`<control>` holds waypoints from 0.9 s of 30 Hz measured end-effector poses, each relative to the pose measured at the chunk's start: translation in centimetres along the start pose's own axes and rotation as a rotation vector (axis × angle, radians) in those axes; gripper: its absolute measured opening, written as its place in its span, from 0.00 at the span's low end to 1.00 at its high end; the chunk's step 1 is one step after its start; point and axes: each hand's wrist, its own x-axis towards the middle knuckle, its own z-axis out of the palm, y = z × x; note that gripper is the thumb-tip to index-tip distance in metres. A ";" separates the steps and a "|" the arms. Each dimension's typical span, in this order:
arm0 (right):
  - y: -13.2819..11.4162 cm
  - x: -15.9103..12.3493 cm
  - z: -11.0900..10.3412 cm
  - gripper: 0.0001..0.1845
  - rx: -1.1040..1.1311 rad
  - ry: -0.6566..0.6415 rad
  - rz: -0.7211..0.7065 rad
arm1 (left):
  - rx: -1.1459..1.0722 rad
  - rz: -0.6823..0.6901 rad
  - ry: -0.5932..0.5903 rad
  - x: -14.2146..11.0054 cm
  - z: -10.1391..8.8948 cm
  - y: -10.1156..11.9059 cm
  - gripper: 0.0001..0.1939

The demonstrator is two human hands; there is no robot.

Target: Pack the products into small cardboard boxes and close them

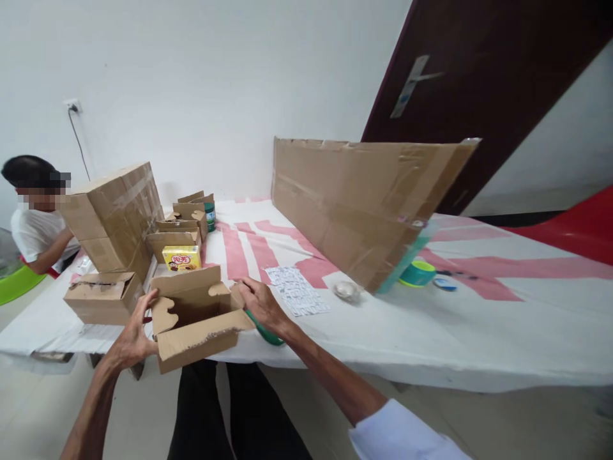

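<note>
An open cardboard box (201, 348) is tilted at the table's front edge, its top flaps spread and its inside dark. My left hand (134, 337) grips its left side, thumb low and fingers up by the side flap. At the right side, the fingers of my right hand (261, 303) are closed on the box's edge. A green ring-shaped object (268, 333), partly hidden, lies below my right wrist. Just behind the box stands a small yellow packet (182, 259). To the right of my right hand lies a printed sheet (297, 291) with small markings.
Several open cardboard boxes (172, 241) stand behind, near a green tin (209, 217). Stacked cartons (110, 217) and a low box (98, 297) are at left, near a seated person (41, 223). A large cardboard panel (354, 204), tape rolls (417, 273) and a clear roll (348, 292) occupy the right.
</note>
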 end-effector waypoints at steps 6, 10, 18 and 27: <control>1.9 -1.3 0.2 0.19 0.115 -0.165 0.179 | -0.036 0.023 -0.015 -0.1 0.9 -2.8 0.53; 1.7 0.7 0.8 0.21 -0.044 -0.140 0.109 | 0.006 0.076 -0.031 2.7 0.7 -3.9 0.53; 0.1 6.6 3.7 0.11 -0.687 -0.008 0.244 | -0.061 -0.213 0.382 7.1 2.1 -8.0 0.49; 0.7 9.3 7.7 0.17 -0.613 0.020 0.241 | 0.093 -0.368 0.566 1.8 9.8 -7.8 0.13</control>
